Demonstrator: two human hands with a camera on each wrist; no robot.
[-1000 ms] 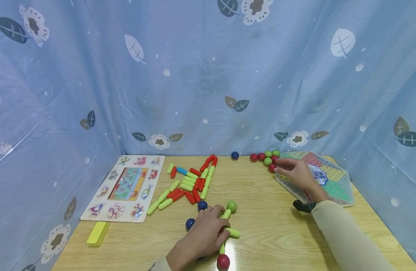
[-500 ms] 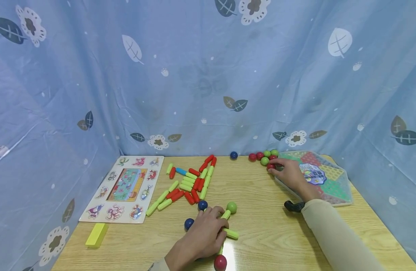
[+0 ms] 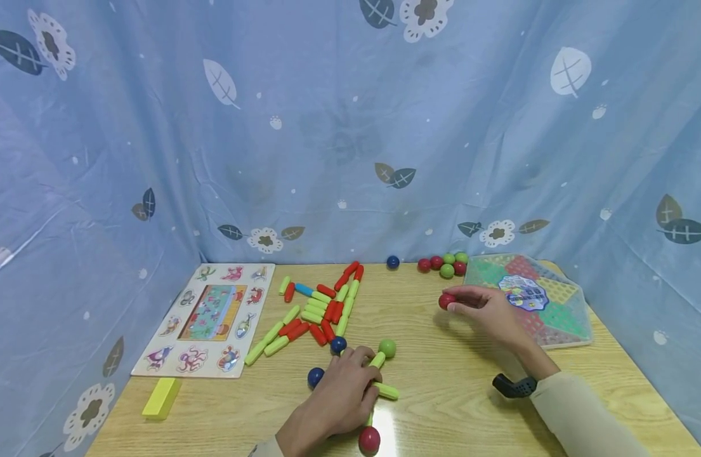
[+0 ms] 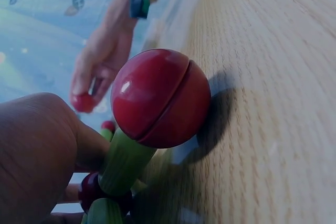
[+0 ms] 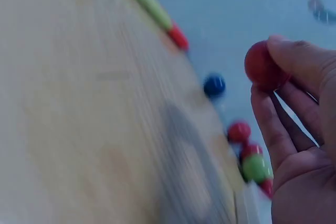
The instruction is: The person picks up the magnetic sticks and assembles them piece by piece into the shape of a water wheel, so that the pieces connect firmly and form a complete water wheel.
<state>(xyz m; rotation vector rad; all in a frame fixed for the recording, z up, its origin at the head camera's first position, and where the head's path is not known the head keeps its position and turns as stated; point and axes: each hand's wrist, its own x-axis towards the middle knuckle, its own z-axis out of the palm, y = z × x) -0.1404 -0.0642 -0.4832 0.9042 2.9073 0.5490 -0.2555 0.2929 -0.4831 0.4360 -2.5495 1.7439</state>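
My right hand pinches a red ball between thumb and fingertips, held up over the right half of the table; the right wrist view shows this red ball closely. My left hand grips the middle of a figure of light green rods and balls lying near the front. From that figure stick out a green ball, two blue balls and a red ball. In the left wrist view the grooved red ball caps a green rod; a dark red ball sits at the fingers. My palm hides the rest.
Several red and green balls lie at the back right beside a clear plastic case. A lone blue ball is at the back edge. Red, green and blue rods lie left of centre, near a picture puzzle board and yellow block.
My right hand has taken the red ball from the front of the ball cluster and brought it nearer, clear of the others. My left hand has stayed on the rod-and-ball figure.
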